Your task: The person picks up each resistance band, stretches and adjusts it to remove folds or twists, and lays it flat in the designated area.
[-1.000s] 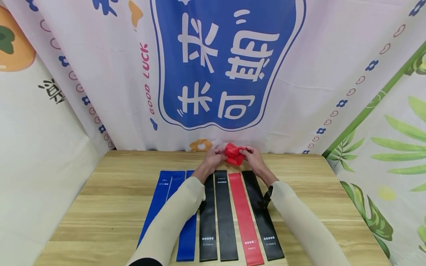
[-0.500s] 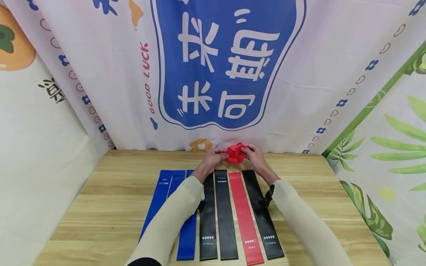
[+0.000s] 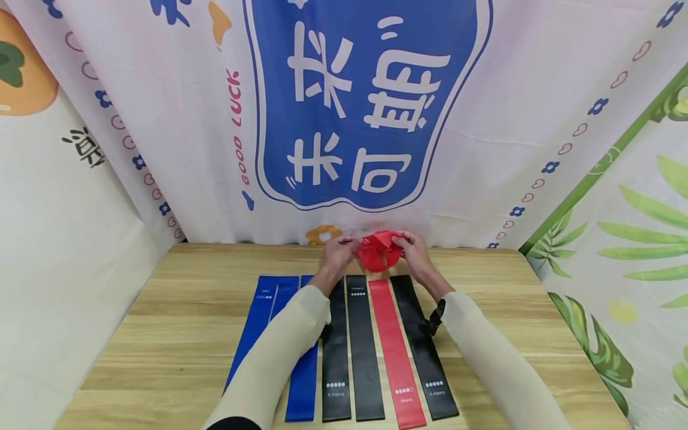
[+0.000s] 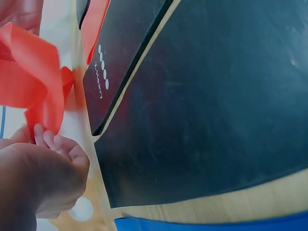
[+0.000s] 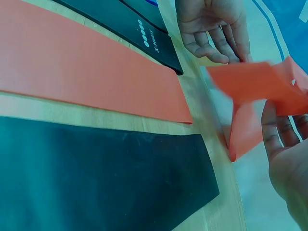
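A loose, folded loop of red resistance band (image 3: 371, 259) is held up at the table's far edge. My left hand (image 3: 336, 255) pinches its left side between thumb and fingers. On the opposite side, my right hand (image 3: 417, 255) grips the band. The left wrist view shows the fingertips of the left hand (image 4: 53, 168) closed on a hanging corner of the red band (image 4: 45, 77). In the right wrist view, the right hand (image 5: 296, 166) has its fingers on the band, which twists and blurs between both hands.
Flat bands lie side by side nearer me: blue bands (image 3: 302, 388) at left, then black bands (image 3: 366, 352), a red band marked Heavy (image 3: 399, 358) and another black band (image 3: 430, 364). A printed curtain (image 3: 484, 197) hangs behind the wooden table (image 3: 177, 322).
The red band has gone from a crumpled bunch to a wider loop with a gap in its middle. The left hand has shifted slightly left; the flat bands have not moved.
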The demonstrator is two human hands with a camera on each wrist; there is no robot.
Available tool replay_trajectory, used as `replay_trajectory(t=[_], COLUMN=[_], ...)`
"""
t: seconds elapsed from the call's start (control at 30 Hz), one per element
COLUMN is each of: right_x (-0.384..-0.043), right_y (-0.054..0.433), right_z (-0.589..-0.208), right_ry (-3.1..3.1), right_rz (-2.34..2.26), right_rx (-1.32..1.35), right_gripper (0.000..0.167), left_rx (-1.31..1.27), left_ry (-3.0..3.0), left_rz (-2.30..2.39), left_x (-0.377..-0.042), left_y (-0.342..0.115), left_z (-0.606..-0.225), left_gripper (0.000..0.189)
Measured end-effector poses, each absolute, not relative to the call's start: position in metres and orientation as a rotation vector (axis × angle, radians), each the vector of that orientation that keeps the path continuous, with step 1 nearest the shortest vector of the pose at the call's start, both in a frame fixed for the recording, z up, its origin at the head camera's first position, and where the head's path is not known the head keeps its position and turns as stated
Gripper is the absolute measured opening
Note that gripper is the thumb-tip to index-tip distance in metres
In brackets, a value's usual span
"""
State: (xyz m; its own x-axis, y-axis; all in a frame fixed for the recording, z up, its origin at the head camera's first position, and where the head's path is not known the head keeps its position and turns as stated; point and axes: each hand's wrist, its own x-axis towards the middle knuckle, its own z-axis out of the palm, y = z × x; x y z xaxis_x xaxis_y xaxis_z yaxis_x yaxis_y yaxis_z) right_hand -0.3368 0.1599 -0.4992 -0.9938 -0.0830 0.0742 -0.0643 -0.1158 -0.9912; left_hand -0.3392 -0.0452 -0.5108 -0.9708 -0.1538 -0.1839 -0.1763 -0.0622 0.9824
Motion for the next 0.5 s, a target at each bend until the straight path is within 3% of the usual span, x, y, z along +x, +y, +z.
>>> replay_trajectory(t=[0.5], right_x=[-0.338], right_y=[0.180], right_z=[-0.504], right_ry=[2.139], right_rz=[-2.339], right_rx=[-0.136], right_gripper=[0.035], left_rx=[-0.405], left_ry=[2.049], left_rz=[2.323], left_x=[-0.344], left_y=[-0.062], left_z=[-0.505], left_gripper=[0.012])
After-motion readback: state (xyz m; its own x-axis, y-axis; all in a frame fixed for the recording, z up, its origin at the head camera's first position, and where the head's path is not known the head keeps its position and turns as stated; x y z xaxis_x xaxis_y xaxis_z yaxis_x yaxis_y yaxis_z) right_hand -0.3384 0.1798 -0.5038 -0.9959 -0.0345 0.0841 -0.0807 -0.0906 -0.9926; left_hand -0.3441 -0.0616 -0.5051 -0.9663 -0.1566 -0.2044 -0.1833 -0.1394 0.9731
